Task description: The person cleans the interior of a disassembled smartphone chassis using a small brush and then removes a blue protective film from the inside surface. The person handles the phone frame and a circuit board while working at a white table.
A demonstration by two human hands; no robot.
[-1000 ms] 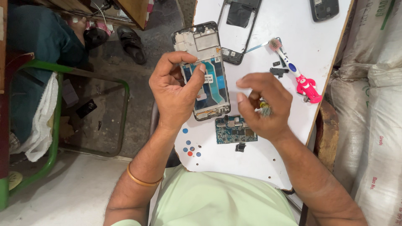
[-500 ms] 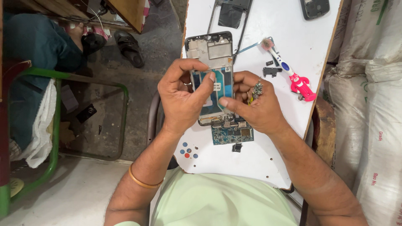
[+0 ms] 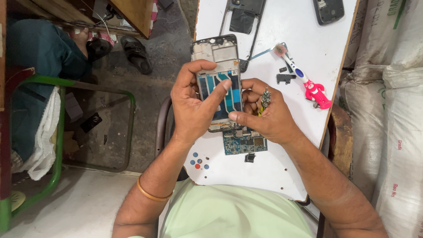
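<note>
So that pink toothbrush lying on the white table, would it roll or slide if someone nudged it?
The toothbrush probably wouldn't roll far: its pink figure-shaped handle looks lumpy rather than round. It seems light plastic, so a nudge would likely make it skid or pivot on the smooth white table. It lies close to the table's right edge, so a push that way might tip it off.

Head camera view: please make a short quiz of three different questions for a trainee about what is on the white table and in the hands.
1. True or false: both hands hold the opened phone frame above the white table.
2. Which item lies on the table right of the frame? A) pink-handled toothbrush B) soldering iron C) roll of tape
3. What lies on the table just below the frame?

Key
1. True: the left hand and right hand grip it.
2. A, the pink-handled toothbrush.
3. A blue circuit board.
</note>
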